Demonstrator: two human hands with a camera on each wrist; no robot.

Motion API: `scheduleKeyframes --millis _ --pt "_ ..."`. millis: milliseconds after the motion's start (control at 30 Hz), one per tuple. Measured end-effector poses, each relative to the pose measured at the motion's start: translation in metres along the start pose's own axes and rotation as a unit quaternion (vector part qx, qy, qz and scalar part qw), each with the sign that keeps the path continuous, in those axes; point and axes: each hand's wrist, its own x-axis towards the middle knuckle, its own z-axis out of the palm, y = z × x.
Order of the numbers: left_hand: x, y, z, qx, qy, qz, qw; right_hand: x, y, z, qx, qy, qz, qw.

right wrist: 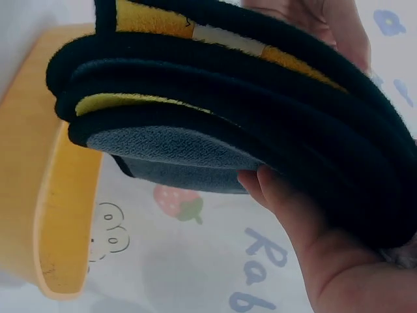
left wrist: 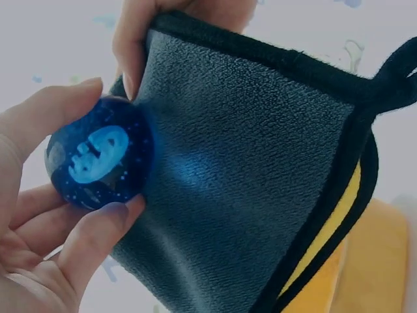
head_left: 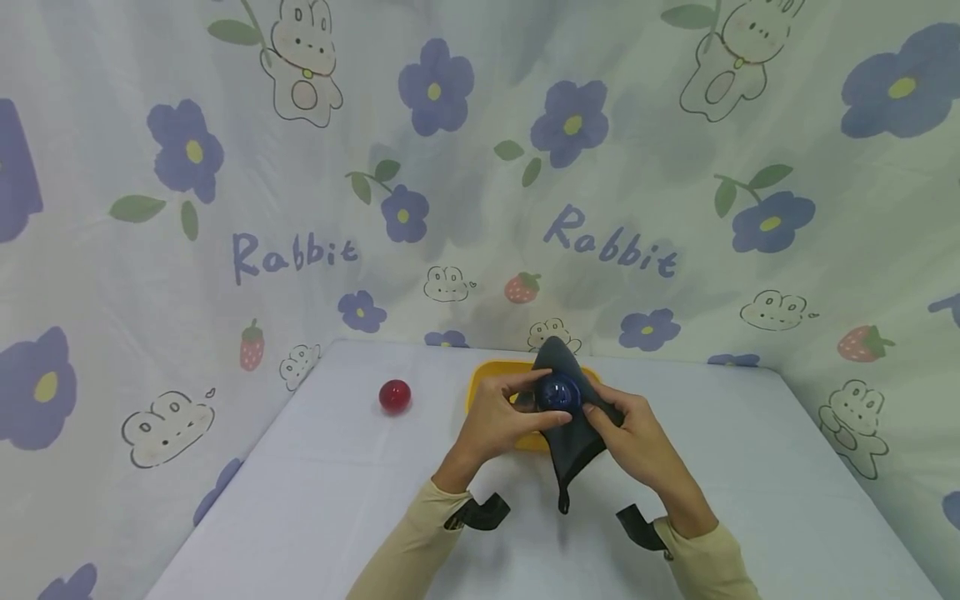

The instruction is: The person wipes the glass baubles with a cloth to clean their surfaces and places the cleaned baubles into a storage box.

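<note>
My left hand (head_left: 491, 421) grips a dark blue glass ball (head_left: 558, 393) between thumb and fingers. In the left wrist view, the ball (left wrist: 101, 153) has a pale blue design and small specks inside. A folded cloth (head_left: 576, 454), grey with black edging and a hanging loop, lies against the ball's side. My right hand (head_left: 633, 429) holds this cloth from the right, thumb on its near face. Several folded layers of the cloth (right wrist: 169, 143), some with yellow faces, show in the right wrist view. Both hands are above the table.
Behind and below the hands stands a yellow plastic bin (head_left: 480, 379), partly hidden by them. To its left a red ball (head_left: 394, 397) rests on the white tabletop (head_left: 322, 467). A patterned curtain (head_left: 480, 183) hangs around the table's back and sides.
</note>
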Motion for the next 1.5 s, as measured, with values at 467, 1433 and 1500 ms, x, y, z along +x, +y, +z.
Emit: scheduleKeyframes --millis 467,1433,1500 --pt "0.002 -0.007 -0.001 -0.04 0.038 -0.003 0.9985 -0.004 -0.009 0.005 -0.029 0.011 0.007 0.9995" --pt "0.005 -0.01 -0.004 0.066 0.002 0.013 0.9978 -0.01 -0.017 0.017 -0.1 0.053 -0.072 0.991" --pt "0.005 -0.01 -0.004 0.078 -0.002 0.015 0.9968 -0.009 -0.015 0.017 -0.106 0.053 -0.084 0.9894"
